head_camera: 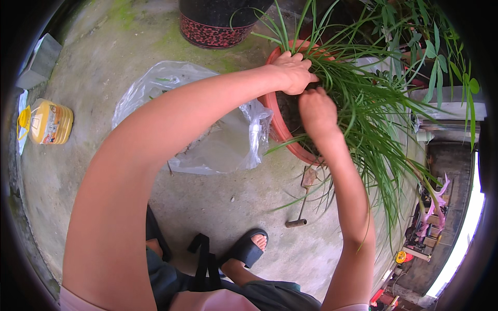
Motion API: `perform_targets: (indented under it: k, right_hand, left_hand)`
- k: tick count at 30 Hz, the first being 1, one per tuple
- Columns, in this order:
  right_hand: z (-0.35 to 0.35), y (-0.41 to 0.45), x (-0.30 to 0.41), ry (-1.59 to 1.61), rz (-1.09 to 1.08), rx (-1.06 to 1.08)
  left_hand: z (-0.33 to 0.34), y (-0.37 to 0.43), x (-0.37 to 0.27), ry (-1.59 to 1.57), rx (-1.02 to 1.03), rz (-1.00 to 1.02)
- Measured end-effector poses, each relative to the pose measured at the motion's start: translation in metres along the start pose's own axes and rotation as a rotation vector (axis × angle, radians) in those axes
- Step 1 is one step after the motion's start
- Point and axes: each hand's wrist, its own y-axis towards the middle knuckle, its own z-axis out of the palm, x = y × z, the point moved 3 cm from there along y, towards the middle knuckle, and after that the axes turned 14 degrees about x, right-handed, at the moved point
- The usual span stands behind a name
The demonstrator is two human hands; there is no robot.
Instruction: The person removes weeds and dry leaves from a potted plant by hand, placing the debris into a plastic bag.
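Note:
An orange-red plastic flower pot full of long, narrow green leaves stands before me. Over its upper left rim reaches my left hand, fingers spread at the base of the leaves, a fingertip near my other hand. Just below it, inside the pot above the dark soil, my right hand is curled with its fingertips hidden; whether it grips a stem does not show. Left of the pot lies an open clear plastic bag with some plant scraps in it, partly behind my left forearm.
A small rusty hand trowel lies on the concrete floor below the pot. A black pot with a red floral band stands at the top. At the left are a yellow oil jug and a grey block. Pink flowers hang at the right.

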Motion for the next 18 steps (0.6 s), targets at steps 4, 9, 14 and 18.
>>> perform_targets:
  k: [4, 9, 14, 18]
  right_hand:
    - [0.013, 0.009, -0.035, 0.253, 0.098, 0.030]
    - [0.013, 0.026, -0.032, 0.145, 0.099, 0.019]
    - [0.030, 0.033, -0.039, 0.179, 0.004, -0.005]
    - [0.037, 0.032, -0.038, 0.135, -0.038, -0.011]
  left_hand:
    - [-0.009, -0.016, -0.001, -0.016, -0.021, 0.065]
    - [-0.047, -0.024, -0.007, -0.122, -0.248, 0.176]
    - [-0.092, -0.041, 0.008, -0.257, -0.326, 0.256]
    - [-0.126, -0.077, 0.022, -0.588, -0.329, 0.255]
